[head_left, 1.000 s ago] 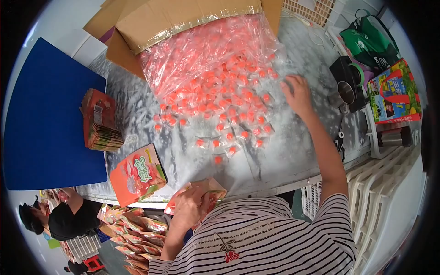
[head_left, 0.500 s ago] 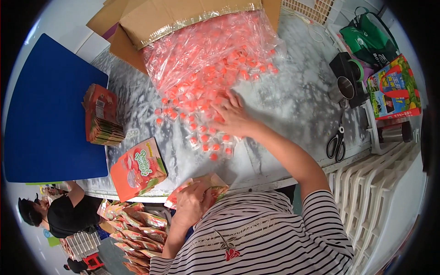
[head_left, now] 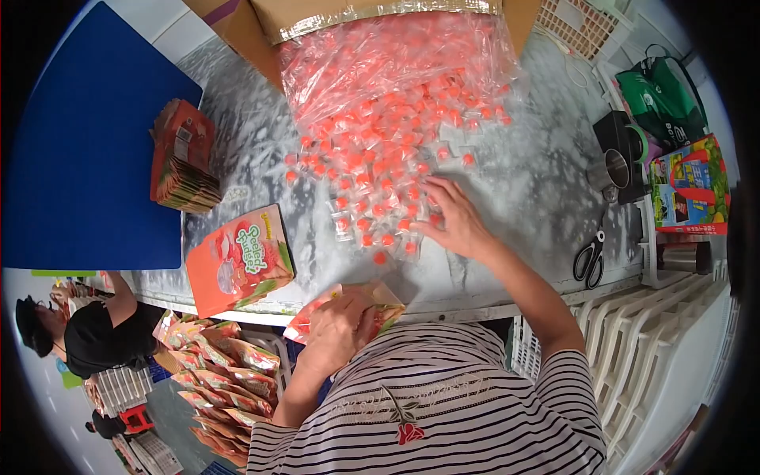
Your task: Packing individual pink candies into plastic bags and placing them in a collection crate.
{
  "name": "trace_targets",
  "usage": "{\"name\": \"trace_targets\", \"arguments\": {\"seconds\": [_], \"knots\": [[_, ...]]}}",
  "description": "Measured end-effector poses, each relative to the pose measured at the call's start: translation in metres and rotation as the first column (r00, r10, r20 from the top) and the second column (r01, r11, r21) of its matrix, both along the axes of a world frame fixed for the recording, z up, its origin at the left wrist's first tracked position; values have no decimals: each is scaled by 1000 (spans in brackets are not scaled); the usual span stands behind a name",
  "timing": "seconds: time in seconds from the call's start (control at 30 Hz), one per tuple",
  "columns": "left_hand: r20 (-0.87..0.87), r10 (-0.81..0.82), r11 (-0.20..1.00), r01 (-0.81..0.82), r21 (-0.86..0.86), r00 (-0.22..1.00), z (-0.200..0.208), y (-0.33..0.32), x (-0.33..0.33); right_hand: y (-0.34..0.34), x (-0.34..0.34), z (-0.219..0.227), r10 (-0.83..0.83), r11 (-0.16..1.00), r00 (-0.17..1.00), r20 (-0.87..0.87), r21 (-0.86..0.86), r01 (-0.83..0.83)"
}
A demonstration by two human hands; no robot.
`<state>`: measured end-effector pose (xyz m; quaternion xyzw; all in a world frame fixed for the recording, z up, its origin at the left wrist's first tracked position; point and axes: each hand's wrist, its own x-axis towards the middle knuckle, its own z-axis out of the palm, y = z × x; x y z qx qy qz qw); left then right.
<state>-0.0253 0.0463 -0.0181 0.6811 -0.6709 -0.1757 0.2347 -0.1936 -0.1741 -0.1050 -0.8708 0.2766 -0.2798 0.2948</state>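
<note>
My left hand (head_left: 340,326) grips a red-and-orange printed pouch (head_left: 387,296) at the table's near edge. Its mouth faces the table, and the fingers cover much of its front. Beyond it lie many small, clear-wrapped red candies (head_left: 378,210), spilling from a clear plastic liner (head_left: 372,59) in a cardboard box (head_left: 277,20). My right hand (head_left: 461,228) rests at the right side of these candies, fingers apart and fingertips by the nearest wrappers. I see nothing held in it. A similar pouch (head_left: 237,269) lies flat to the left.
A stack of pouches (head_left: 184,162) stands by a blue board (head_left: 87,150). Several pouches (head_left: 229,368) stand below the table's left edge. Black-handled scissors (head_left: 589,260) and a metal cup (head_left: 608,169) are at the right. White racks (head_left: 633,332) stand lower right. A co-worker (head_left: 99,332) is far left.
My right hand has drawn back from over the candies to their right side. Candies at the near end lie more spread out. My left hand keeps hold of the pouch; the view has shifted.
</note>
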Motion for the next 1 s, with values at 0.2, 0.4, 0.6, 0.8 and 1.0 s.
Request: {"name": "trace_targets", "arguments": {"seconds": [0.2, 0.4, 0.6, 0.8, 1.0], "knots": [[2, -6, 1000, 6, -15, 1000, 2, 4, 0, 9, 24, -9, -5, 994, 987, -158, -106, -12], [-27, -5, 1000, 5, 0, 1000, 2, 7, 1, 22, 5, -10, -49, 994, 995, -86, -100, 40], [-44, -14, 1000, 15, 21, 999, -3, 9, 7, 31, -36, -7, -100, 993, 994, -34, -60, 98], [-30, -2, 999, 3, 33, 1000, -5, 7, 4, 65, -26, 12, -54, 987, 996, -65, -152, 44], [-32, 35, 999, -34, 37, 999, -3, 9, 1, 82, -14, -15, 178, 881, 950, -257, -387, -271]]}}
